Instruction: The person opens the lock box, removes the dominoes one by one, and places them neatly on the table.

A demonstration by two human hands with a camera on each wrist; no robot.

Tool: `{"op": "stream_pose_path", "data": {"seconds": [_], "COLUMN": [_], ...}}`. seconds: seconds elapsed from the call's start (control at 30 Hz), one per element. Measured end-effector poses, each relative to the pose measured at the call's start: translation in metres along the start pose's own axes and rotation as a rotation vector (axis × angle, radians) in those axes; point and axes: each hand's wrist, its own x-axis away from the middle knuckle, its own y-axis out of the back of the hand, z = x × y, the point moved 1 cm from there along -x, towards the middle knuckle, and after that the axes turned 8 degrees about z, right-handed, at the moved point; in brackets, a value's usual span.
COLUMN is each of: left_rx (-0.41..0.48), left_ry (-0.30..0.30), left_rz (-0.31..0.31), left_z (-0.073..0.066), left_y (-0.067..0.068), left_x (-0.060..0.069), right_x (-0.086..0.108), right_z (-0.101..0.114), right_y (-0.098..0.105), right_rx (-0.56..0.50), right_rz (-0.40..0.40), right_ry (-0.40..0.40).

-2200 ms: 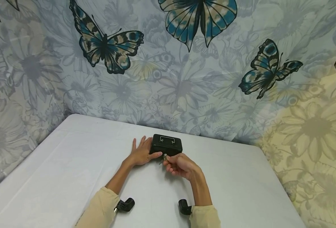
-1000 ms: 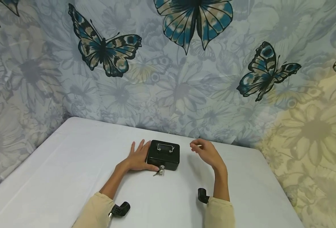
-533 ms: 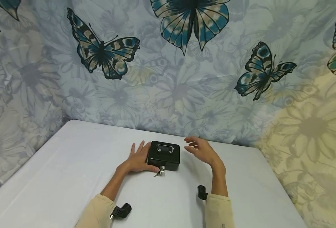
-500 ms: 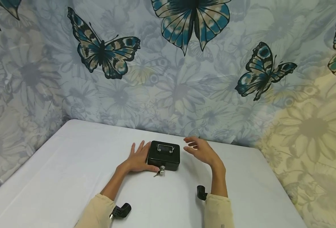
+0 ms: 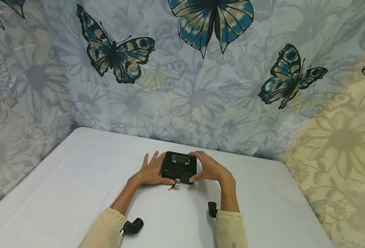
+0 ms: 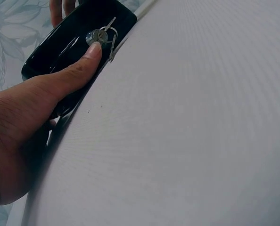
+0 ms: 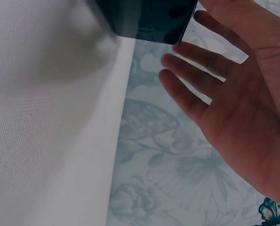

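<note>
in the head view, a black box (image 5: 178, 169) is set on the white tabletop (image 5: 92, 193), with keys (image 5: 172, 187) hung at its front. it is flanked by the left hand (image 5: 151, 173), whose fingers are spread along the left side and whose thumb is laid across the front, presumably so that sliding is prevented. the right end is spanned by the right hand (image 5: 211, 168) in a wide arch, thumb at the front corner, forefinger at the back. the lid (image 5: 171, 168) is down, so any contents are hidden; the handle (image 5: 180, 157) is untouched.

in the left wrist view, the left thumb is seen right at the lock (image 6: 94, 37).

in the right wrist view, the right fingers are held loosely apart near a box corner; whether any pressure is applied cannot be told.
</note>
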Motion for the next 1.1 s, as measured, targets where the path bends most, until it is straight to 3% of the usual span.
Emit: {"op": "stream_pose_path", "data": {"seconds": [0.57,0.93,1.1], "left_rx": [-0.012,0.011,0.013], "left_ry": [-0.004,0.005,0.020], "left_rz": [0.001,0.012,0.025], "left_z": [0.011,0.001,0.003], "left_y": [-0.008,0.000,-0.002], "left_x": [-0.009,-0.003,-0.004], "right_x": [0.000,0.002,0.003], "right_z": [0.000,0.007,0.006], "right_y": [-0.002,0.000,0.000], "right_rx": [0.012,-0.029,-0.050], "right_rz": [-0.001,0.063,0.095], "right_ry": [-0.050,-0.129,-0.079]}}
